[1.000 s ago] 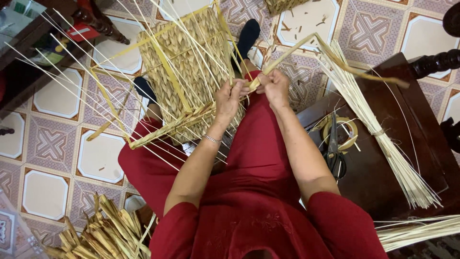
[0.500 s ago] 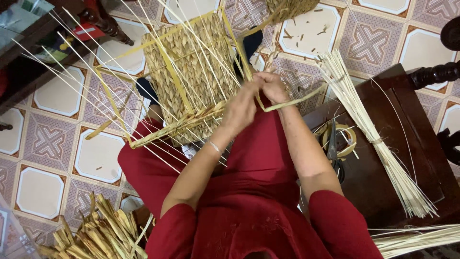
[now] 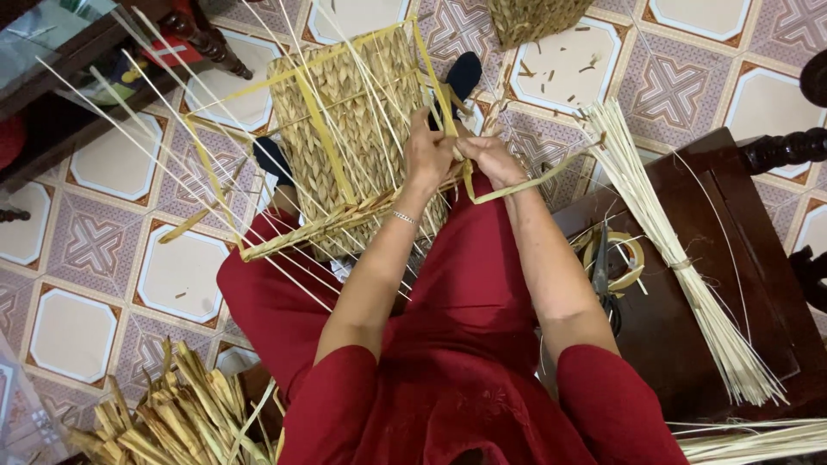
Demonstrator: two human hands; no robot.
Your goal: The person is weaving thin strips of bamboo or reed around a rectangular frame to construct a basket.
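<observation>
A half-woven straw basket point(image 3: 353, 129) lies on its side on my lap, with thin pale stakes point(image 3: 164, 146) fanning out to the left. My left hand point(image 3: 428, 155) grips the basket's right rim and pinches a flat yellow strip point(image 3: 525, 179) there. My right hand point(image 3: 493, 157) is closed on the same strip right beside it, and the strip bends off to the right over my red skirt point(image 3: 465, 284). The two hands touch each other at the rim.
A dark wooden stool point(image 3: 741, 258) at the right carries a tied bundle of pale reeds point(image 3: 680, 258), scissors point(image 3: 600, 275) and a coil of strip point(image 3: 629, 258). Dried leaves point(image 3: 164, 422) are heaped at the lower left. Another woven basket point(image 3: 534, 19) stands at the top on the tiled floor point(image 3: 86, 250).
Both hands have shifted up along the basket's right rim. The long yellow strip, earlier stretched far right over the reeds, is now pulled in to a short bent tail.
</observation>
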